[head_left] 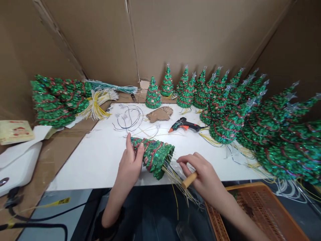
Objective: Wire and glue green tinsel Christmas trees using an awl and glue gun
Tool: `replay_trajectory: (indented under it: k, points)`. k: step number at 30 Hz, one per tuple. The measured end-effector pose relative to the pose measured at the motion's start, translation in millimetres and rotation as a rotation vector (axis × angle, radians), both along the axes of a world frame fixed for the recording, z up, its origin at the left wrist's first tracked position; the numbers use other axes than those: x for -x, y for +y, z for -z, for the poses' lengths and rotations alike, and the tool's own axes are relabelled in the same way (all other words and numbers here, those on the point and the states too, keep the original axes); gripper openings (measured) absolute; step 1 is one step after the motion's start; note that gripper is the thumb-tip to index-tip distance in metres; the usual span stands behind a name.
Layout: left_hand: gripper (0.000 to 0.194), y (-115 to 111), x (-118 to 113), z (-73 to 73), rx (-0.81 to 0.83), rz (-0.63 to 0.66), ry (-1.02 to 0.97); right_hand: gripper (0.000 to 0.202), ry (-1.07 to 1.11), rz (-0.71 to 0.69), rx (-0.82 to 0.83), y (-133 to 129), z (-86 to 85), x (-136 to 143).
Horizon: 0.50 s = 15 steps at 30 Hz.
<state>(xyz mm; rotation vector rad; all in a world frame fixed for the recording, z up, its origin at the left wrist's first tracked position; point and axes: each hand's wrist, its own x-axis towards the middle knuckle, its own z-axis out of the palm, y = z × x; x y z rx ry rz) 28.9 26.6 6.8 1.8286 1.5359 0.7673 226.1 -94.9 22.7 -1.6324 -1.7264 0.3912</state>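
Observation:
My left hand (131, 162) is wrapped round a small green Christmas tree (152, 152) with red garlands. The tree lies tilted on its side, its open base facing right. Thin white, yellow and dark wires (175, 175) trail out of that base over the table's front edge. Close to the opening, my right hand (200, 170) is closed round a tool with a wooden handle (189, 180). Its thumb and forefinger are pinched together beside the wires. The working end of the tool cannot be made out.
A black and orange glue gun (184, 125) lies on the white tabletop (100, 160), near a piece of cardboard (159, 114) and loose dark wires (129, 117). Several finished trees (225, 124) crowd the right side. Wire bundles (96, 105) lie left; an orange basket (265, 211) sits lower right.

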Motion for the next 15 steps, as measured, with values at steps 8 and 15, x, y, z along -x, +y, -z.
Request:
replay_trajectory:
  k: [8,15]
  points:
    - [0.069,-8,11,-15.8,-0.101,0.020,0.306,0.019,0.060,-0.037,0.087,-4,13.1,8]
    - [0.062,11,20,8.0,-0.392,0.277,0.168,0.024,0.089,0.005,0.225,9,5.3,17]
